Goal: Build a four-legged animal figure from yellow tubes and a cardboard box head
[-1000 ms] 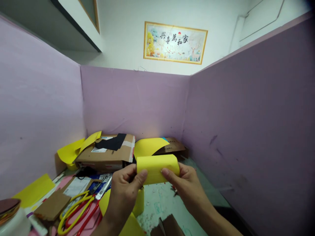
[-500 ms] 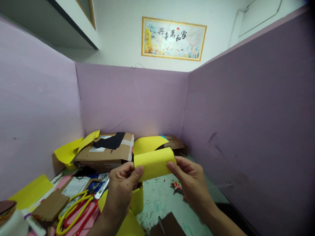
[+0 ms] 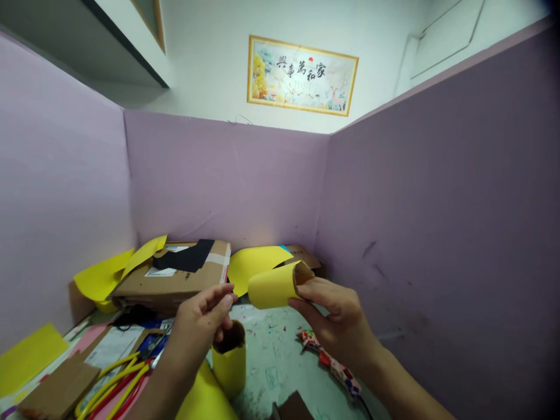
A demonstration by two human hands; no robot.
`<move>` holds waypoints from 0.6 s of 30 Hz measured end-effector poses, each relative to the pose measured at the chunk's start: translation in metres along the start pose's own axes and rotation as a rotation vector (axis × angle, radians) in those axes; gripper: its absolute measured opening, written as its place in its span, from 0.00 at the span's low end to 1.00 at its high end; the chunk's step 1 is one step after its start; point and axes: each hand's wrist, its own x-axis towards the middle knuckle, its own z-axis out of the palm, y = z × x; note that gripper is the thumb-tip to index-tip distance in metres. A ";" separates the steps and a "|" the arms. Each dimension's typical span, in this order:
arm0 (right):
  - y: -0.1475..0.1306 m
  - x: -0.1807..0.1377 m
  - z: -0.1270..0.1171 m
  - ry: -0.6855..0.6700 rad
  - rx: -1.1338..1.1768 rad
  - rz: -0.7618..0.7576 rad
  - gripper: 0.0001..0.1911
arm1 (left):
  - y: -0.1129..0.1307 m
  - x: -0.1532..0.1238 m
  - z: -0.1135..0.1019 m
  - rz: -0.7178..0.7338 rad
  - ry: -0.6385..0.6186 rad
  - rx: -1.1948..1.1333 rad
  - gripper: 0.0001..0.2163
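My right hand (image 3: 339, 309) grips a short cardboard tube (image 3: 273, 287) wrapped in yellow paper, fingers at its brown open end and thumb along its lower side. The tube is held tilted above the table. My left hand (image 3: 203, 318) is apart from it, to its left, with loosely bent fingers and nothing visible in them. Just below the left hand, a second yellow-covered tube (image 3: 230, 367) stands upright on the table, its brown inside showing at the top. Yellow paper (image 3: 205, 396) lies beside it, partly hidden by my left forearm.
Scissors with yellow handles (image 3: 114, 385) and red-handled ones lie on cardboard and papers at left. A cardboard box (image 3: 175, 280) sits at the back with yellow sheets around it. A floral-patterned tool with a cord (image 3: 335, 367) lies at right. Purple partitions (image 3: 227, 175) enclose the table.
My left hand has let go of the yellow tube and moved slightly left and down. The right hand has turned the tube so its open end shows. The view has shifted a little.
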 end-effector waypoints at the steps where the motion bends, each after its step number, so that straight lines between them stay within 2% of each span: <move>1: -0.001 -0.001 -0.001 0.006 -0.009 -0.009 0.08 | 0.002 0.000 0.000 -0.012 -0.015 -0.007 0.22; 5: -0.005 -0.010 0.003 0.093 0.094 0.051 0.09 | 0.005 -0.007 0.005 -0.036 -0.049 -0.016 0.20; 8: -0.005 -0.023 0.010 0.185 0.218 0.153 0.08 | 0.008 -0.016 0.014 -0.026 -0.003 -0.071 0.19; 11: -0.001 -0.036 0.018 0.252 0.393 0.364 0.05 | 0.009 -0.025 0.021 0.019 0.052 -0.142 0.20; 13: 0.005 -0.042 0.025 0.305 0.561 0.548 0.03 | 0.008 -0.029 0.024 0.050 0.021 -0.135 0.19; 16: 0.016 -0.047 0.034 0.322 0.729 0.722 0.11 | 0.003 -0.031 0.027 0.143 -0.017 -0.054 0.12; 18: 0.026 -0.049 0.037 0.265 0.756 0.767 0.16 | -0.002 -0.031 0.027 0.283 0.014 0.010 0.06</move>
